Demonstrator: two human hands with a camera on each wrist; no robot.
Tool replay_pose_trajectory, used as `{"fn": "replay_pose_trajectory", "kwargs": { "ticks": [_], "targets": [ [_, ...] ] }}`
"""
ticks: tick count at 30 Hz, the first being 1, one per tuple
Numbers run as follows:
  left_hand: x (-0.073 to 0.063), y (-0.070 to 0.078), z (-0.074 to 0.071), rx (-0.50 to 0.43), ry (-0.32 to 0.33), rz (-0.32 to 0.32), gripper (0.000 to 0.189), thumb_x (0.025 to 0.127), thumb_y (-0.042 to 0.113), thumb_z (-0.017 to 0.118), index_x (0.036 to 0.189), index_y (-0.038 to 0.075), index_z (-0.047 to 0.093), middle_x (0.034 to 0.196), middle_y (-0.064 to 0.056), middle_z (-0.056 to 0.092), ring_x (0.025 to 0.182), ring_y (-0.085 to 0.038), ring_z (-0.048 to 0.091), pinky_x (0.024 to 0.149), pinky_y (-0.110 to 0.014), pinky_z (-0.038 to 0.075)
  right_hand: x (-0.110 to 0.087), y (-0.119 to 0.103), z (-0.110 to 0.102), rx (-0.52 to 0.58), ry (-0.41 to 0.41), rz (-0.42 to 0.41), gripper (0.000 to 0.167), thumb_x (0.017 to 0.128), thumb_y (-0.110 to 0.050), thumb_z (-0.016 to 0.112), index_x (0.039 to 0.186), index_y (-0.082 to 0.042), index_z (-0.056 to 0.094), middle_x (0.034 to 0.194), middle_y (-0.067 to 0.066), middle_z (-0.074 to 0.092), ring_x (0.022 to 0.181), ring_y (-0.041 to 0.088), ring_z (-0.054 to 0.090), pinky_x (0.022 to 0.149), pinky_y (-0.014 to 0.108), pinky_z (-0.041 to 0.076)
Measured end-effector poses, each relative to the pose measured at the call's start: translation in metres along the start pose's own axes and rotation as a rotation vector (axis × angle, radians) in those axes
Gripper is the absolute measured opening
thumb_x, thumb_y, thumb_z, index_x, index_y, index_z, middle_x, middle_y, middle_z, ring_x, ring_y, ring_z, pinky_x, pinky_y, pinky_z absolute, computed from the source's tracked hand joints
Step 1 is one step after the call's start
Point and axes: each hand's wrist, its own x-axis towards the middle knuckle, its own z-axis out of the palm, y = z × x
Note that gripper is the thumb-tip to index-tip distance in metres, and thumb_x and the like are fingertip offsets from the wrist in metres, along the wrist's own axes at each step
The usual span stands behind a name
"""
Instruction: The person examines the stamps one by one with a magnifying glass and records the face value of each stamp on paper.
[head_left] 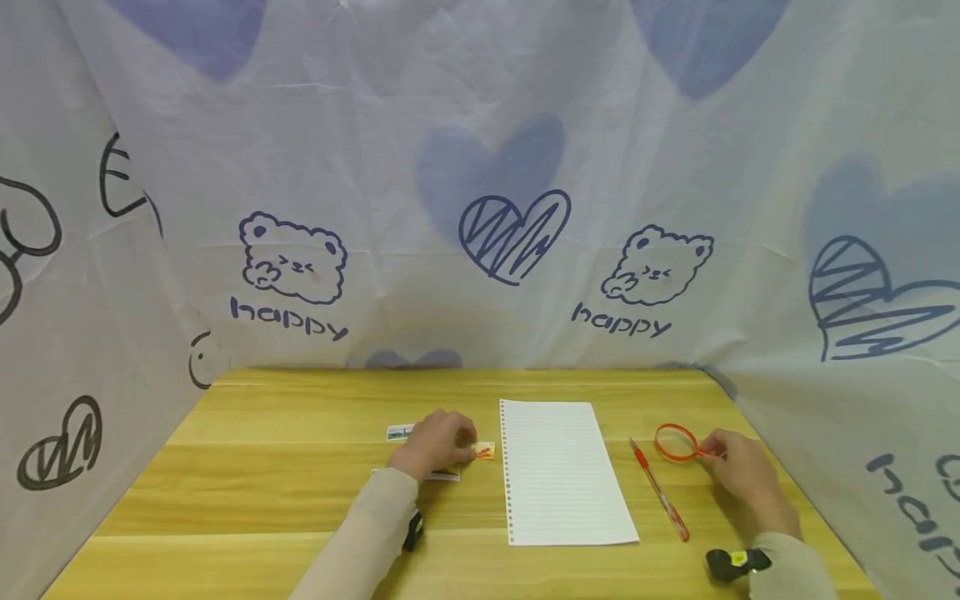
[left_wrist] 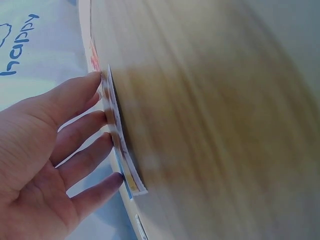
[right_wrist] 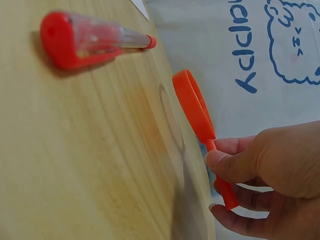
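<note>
My left hand (head_left: 438, 446) has its thumb and index finger at the left edge of a small orange-and-red postage stamp (head_left: 484, 451), pinching it close to the table. A white-edged stamp (left_wrist: 125, 145) lies below the other fingers in the left wrist view, partly covered by the hand in the head view. Another stamp with a green picture (head_left: 399, 432) lies just behind that hand. On the right, my right hand (head_left: 742, 471) grips a magnifying glass (right_wrist: 192, 105) by its thin orange handle, the round frame tilted over the tabletop.
A lined sheet of paper (head_left: 562, 475) with punched holes lies between the hands. Right of it is a red pen (head_left: 660, 492), its cap end toward the front. A patterned cloth (head_left: 420, 167) encloses the wooden table (head_left: 247, 475) at the back and sides.
</note>
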Motion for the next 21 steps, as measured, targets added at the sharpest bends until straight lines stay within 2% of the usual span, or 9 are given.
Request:
{"fn": "replay_pose_trajectory", "kwargs": {
  "ticks": [5,10,21],
  "targets": [
    [-0.0015,0.0005,-0.0003,-0.003,0.003,0.001,0.015,0.089,0.023,0.082,0.102,0.016,0.079,0.109,-0.003,0.076,0.102,-0.027,0.067,0.093,-0.049,0.055,-0.0007,0.0047,-0.0033,-0.003,-0.029,0.018,0.007,0.09,-0.005,0.071,0.095,-0.001,0.069,0.089,0.015,0.071,0.084,0.029,0.065,0.072,0.044,0.051],
    [-0.002,0.001,0.0002,0.004,0.002,0.008,0.016,0.089,0.024,0.082,0.104,0.016,0.079,0.11,-0.004,0.076,0.102,-0.027,0.067,0.092,-0.049,0.056,-0.0029,0.009,-0.004,-0.016,-0.041,0.026,0.004,0.089,-0.003,0.07,0.093,-0.002,0.069,0.086,0.012,0.07,0.08,0.024,0.062,0.071,0.039,0.049],
    [-0.0019,0.0018,-0.0012,-0.005,0.0,0.001,0.015,0.09,0.023,0.081,0.102,0.016,0.078,0.108,-0.003,0.076,0.101,-0.026,0.066,0.092,-0.049,0.055,-0.0029,0.0103,-0.0038,-0.033,-0.066,0.046,0.004,0.089,-0.003,0.071,0.092,-0.002,0.069,0.084,0.011,0.07,0.078,0.022,0.061,0.069,0.038,0.048]
  ]
}}
